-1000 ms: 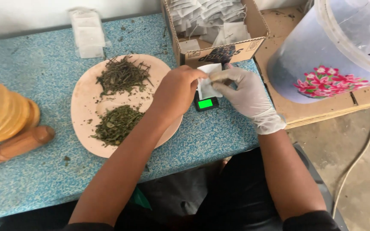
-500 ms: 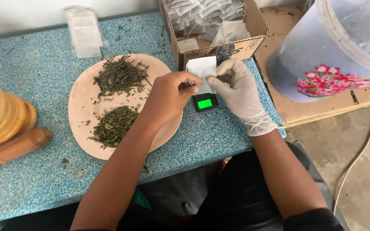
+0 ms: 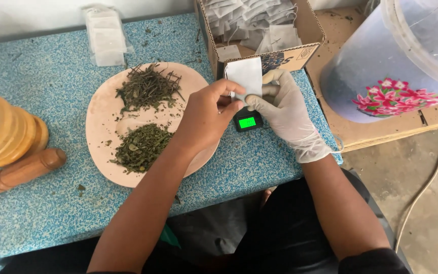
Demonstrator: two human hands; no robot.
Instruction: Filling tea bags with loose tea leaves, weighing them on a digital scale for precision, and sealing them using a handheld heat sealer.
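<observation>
Our left hand is bare and our right hand wears a thin white glove. Both are closed in a pinch on the lower edge of a small white paper sachet, which stands upright between them, its top rising in front of the cardboard box. The left thumb and fingers nip one bottom corner, and the gloved fingers curl round the other. We cannot tell whether the sachet's mouth is open.

We hold it directly over a little black pocket scale with a lit green display, lifted just clear of the pan. That placement looks deliberate to us, since anything that slips out would land on the scale rather than on the table.

Just left of the hands lies a flat pink plate, half under our left forearm. It carries two separate heaps of dried green herbs, a twiggy one farther away and a finer one nearer, both within easy reach of the bare hand.

Behind the scale, the box is packed with similar white sachets. A loose stack of flat ones lies on the blue speckled table. At the right stands a clear plastic bucket with a pink flower print, and at the far left are some wooden pieces.
</observation>
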